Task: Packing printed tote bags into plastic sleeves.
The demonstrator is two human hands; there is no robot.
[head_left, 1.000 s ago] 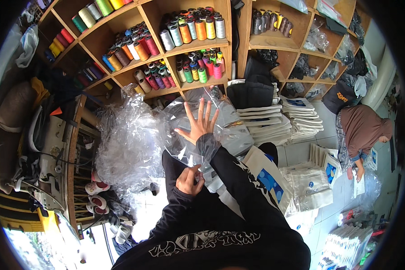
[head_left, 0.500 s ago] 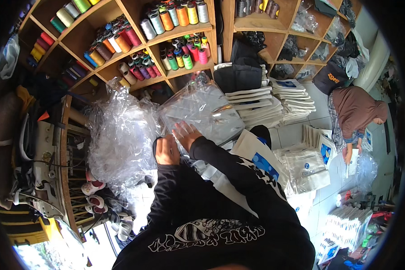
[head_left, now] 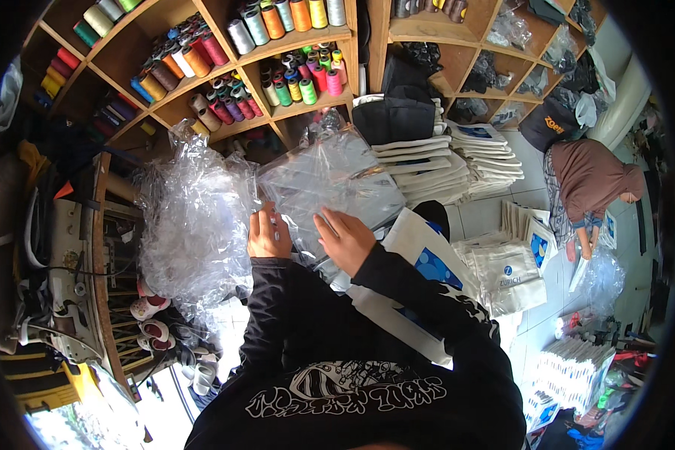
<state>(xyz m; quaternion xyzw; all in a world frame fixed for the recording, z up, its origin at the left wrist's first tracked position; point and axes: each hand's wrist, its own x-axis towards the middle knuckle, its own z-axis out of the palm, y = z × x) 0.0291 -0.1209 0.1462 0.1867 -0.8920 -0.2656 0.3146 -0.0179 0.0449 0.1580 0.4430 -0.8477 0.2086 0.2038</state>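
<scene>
A stack of clear plastic bags lies before me, its surface shiny and creased. My left hand is at the stack's near left corner, fingers curled on the edge of a clear plastic bag; the exact grip is partly hidden. To its right, my right hand hovers over or rests on the near edge of the plastic, fingers stretched and apart, holding nothing. Beside my right forearm lies a cream cloth bag with a blue print. A crumpled heap of clear plastic bulges to the left of my left hand.
Shelves of thread spools stand at the back. Stacked cream bags and folded bags sit on the right. A co-worker bends over a white bag at far right. A sewing machine and a wooden-edged rack are at left.
My right hand has drawn back toward me and to the right, away from my left hand. My left hand has shifted slightly. The co-worker has moved the white bag down against clear plastic.
</scene>
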